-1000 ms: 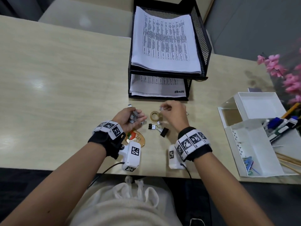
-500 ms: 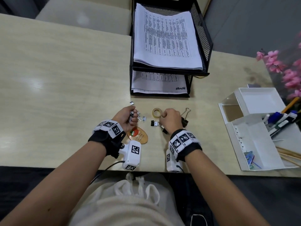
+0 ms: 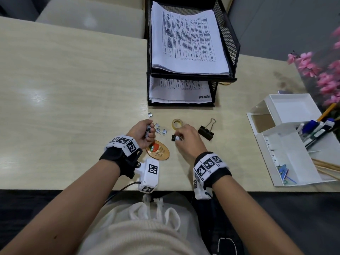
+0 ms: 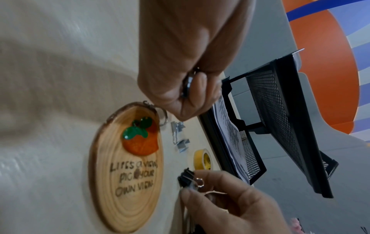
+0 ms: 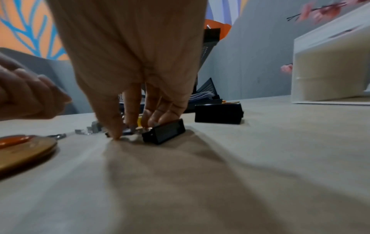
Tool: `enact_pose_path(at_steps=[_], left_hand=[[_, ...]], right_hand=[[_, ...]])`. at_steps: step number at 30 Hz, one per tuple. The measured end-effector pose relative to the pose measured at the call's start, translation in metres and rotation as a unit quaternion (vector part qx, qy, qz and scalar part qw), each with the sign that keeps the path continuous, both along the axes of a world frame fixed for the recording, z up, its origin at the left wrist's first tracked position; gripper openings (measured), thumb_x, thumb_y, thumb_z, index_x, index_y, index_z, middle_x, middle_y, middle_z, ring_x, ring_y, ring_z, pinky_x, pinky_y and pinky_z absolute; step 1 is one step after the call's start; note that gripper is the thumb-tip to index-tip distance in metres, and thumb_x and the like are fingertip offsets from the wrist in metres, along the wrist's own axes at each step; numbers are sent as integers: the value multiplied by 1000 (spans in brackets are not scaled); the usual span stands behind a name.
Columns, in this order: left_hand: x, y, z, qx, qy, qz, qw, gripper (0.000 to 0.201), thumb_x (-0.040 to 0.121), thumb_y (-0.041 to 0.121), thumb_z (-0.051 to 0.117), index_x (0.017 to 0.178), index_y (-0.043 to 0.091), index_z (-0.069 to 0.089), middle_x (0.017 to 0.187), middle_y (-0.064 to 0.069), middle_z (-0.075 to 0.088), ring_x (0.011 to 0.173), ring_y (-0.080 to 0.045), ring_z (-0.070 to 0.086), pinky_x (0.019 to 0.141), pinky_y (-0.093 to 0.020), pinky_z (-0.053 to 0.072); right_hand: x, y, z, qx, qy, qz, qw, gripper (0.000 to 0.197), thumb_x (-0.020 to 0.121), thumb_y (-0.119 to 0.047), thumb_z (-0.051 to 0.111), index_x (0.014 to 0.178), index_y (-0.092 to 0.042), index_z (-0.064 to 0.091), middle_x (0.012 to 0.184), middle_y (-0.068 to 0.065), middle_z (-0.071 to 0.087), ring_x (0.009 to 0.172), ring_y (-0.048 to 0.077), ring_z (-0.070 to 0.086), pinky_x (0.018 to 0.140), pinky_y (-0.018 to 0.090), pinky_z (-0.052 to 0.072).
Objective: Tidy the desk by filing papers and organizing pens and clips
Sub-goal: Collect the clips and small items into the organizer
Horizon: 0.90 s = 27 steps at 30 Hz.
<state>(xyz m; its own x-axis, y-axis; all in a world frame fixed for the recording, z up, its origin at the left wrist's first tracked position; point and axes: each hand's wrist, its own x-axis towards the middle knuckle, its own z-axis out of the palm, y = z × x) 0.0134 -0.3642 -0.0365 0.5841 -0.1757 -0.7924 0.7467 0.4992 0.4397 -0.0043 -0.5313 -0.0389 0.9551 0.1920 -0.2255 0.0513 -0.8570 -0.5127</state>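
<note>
One desk (image 3: 64, 85) fills the head view. At top centre stands one black two-tier paper tray (image 3: 228, 39) with a stack of printed papers (image 3: 187, 39) on each level, two stacks in all. At the right edge sits one white organizer box (image 3: 287, 144) holding several pens (image 3: 312, 128). Low in the centre lies one oval wooden tag (image 3: 159, 151).

The left hand (image 3: 142, 133), at centre, is curled into a fist around small metal clips (image 3: 148, 129); their number cannot be told. The right hand (image 3: 187, 139), just right of it, pinches one small black binder clip (image 3: 173, 138) against the desk with fingertips (image 5: 118, 131) bent down.

One bigger binder clip (image 3: 206, 132) lies to the right of that hand, one roll of tape (image 3: 177, 123) above it, and about four loose silver clips (image 3: 161, 130) between the hands.
</note>
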Motion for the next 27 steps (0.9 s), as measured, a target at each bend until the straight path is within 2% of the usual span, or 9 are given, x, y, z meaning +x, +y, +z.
enact_pose_path(at_steps=[8,12,15,17,19,21,22,24,27], left_hand=[[-1,4,-2,-7,0,4,1000,38,98,22,29,60,17,34,29,4,37,20,-4,30,24,-9,18],[0,5,-3,-8,3,8,1000,38,98,22,29,61,17,34,30,5,38,21,-4,31,24,-9,20],[2,3,-3,-4,5,5,1000,38,98,21,30,61,16,35,31,4,41,23,-4,36,24,-9,24],[2,1,-3,1,2,4,1000,38,98,20,30,61,15,36,31,4,44,23,-4,39,24,-9,27],[2,0,-2,4,0,5,1000,38,98,20,30,61,14,37,32,4,44,23,-5,40,25,-9,29],[2,-1,-2,6,0,4,1000,38,98,19,30,61,15,37,32,4,45,23,-5,40,25,-8,29],[2,-1,-2,8,1,4,1000,38,98,20,31,61,15,37,32,4,45,23,-4,40,25,-8,29],[2,1,-3,11,2,5,1000,38,98,20,31,61,15,37,32,4,44,23,-4,39,25,-9,28],[1,3,-4,14,3,8,1000,37,97,20,31,61,16,37,32,4,44,24,-5,39,25,-9,28]], right_hand=[[4,1,1,99,1,-69,993,16,82,0,60,96,-2,68,85,1,58,70,10,52,67,15,43],[22,-23,15,315,41,-272,908,17,81,8,57,79,-9,59,71,1,56,62,10,53,59,17,49],[25,-34,23,480,100,-329,807,26,86,12,45,75,-12,47,68,7,54,53,13,53,48,17,47],[25,-34,23,502,127,-335,787,26,87,8,42,71,-12,45,64,6,50,53,14,47,47,20,42],[24,-29,18,397,126,-303,857,26,87,3,46,66,-14,46,62,2,46,54,14,42,47,22,36],[24,-24,8,203,100,-214,950,26,84,-6,56,63,-17,47,65,-2,50,61,14,47,52,22,37],[24,-21,1,118,91,-166,975,26,82,-12,60,63,-19,46,69,0,54,69,17,51,57,25,40],[23,-19,-9,4,104,-107,989,23,82,-23,62,68,-18,45,86,8,62,87,25,55,72,34,45],[20,-16,-10,-32,102,-88,990,13,87,-22,54,80,-11,51,98,13,65,97,31,57,86,44,49]])
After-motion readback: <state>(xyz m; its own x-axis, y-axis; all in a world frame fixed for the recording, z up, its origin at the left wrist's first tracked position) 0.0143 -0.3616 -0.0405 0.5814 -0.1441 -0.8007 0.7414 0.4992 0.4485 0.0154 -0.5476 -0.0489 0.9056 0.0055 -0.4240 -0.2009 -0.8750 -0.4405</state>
